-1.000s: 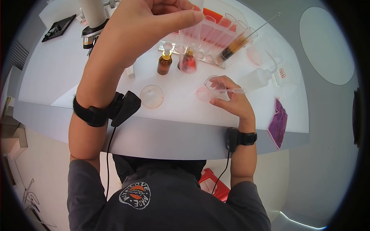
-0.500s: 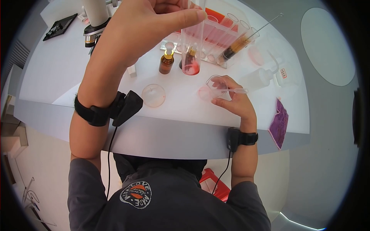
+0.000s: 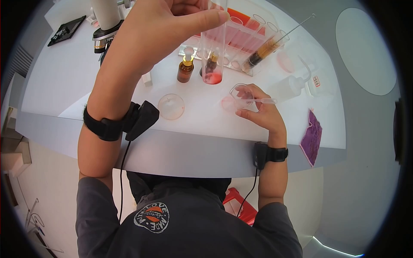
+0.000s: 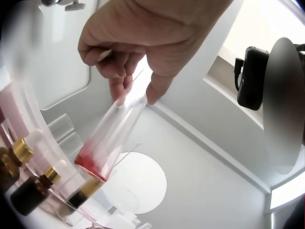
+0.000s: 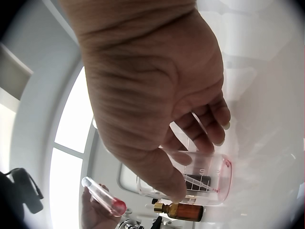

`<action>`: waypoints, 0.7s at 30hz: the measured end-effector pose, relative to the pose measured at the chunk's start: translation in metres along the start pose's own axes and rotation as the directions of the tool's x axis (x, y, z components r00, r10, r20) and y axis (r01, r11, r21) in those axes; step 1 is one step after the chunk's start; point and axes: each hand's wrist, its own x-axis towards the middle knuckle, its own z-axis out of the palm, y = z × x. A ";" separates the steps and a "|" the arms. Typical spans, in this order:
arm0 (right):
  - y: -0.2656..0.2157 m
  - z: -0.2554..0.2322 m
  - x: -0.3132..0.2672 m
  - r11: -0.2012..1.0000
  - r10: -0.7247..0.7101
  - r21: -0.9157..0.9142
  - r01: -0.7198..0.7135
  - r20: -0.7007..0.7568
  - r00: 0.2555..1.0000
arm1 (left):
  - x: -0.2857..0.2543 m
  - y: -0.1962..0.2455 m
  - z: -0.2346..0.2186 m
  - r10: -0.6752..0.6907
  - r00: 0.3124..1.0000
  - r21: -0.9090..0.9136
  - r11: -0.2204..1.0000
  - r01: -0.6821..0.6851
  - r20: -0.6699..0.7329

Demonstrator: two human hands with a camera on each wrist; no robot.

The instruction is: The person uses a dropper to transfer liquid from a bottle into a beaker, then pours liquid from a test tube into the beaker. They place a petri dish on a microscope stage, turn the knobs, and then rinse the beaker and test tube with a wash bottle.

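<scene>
Pinched by its top in the left hand [image 3: 170,23], a test tube [image 3: 214,47] with red liquid hangs above the table [image 3: 64,81]. Right hand [image 3: 258,109] grips a pipette [image 3: 258,101] beside a small beaker [image 3: 239,92]. Behind the tube stand amber dropper bottles [image 3: 185,69] and a tube rack [image 3: 245,41]; a petri dish [image 3: 171,106] lies near.

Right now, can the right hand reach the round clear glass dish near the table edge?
Probably yes: the round clear glass dish lies uncovered left of the right hand, though it holds a plastic pipette.
</scene>
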 end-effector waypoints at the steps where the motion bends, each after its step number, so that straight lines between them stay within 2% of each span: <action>1: 0.000 0.000 0.000 1.000 0.001 -0.002 -0.001 0.000 1.000 | 0.001 0.000 0.000 -0.004 1.000 -0.004 1.000 0.004 0.002; 2: 0.000 0.000 0.000 1.000 0.004 -0.003 -0.004 -0.001 1.000 | 0.001 0.000 0.000 -0.009 1.000 -0.007 1.000 0.009 0.005; 4: -0.001 0.000 0.000 1.000 0.009 -0.002 -0.009 -0.001 1.000 | 0.001 -0.007 -0.003 0.068 0.997 -0.087 0.994 -0.064 0.036; 6: -0.001 0.000 0.000 1.000 0.008 0.000 -0.008 0.000 1.000 | -0.001 -0.004 -0.003 0.076 0.997 -0.056 0.996 -0.074 0.034; 10: 0.000 0.000 0.000 1.000 -0.001 0.002 0.001 0.000 1.000 | 0.003 -0.004 -0.001 -0.013 0.999 0.001 1.000 0.013 0.033; 13: 0.001 0.000 0.000 1.000 0.000 0.007 0.000 -0.001 1.000 | 0.005 -0.018 -0.003 0.144 0.987 -0.149 0.980 -0.132 0.073; 16: 0.001 0.000 0.000 1.000 -0.002 0.002 0.002 -0.001 1.000 | 0.000 0.000 0.000 -0.041 0.999 -0.020 0.999 0.041 0.026; 19: -0.001 0.001 0.000 1.000 0.000 0.006 0.000 -0.004 1.000 | -0.003 -0.005 -0.003 0.043 0.998 -0.130 0.991 -0.036 0.052; 21: -0.001 0.001 -0.001 1.000 0.002 0.012 -0.002 -0.005 1.000 | -0.002 -0.009 -0.003 0.073 0.996 -0.101 0.993 -0.067 0.060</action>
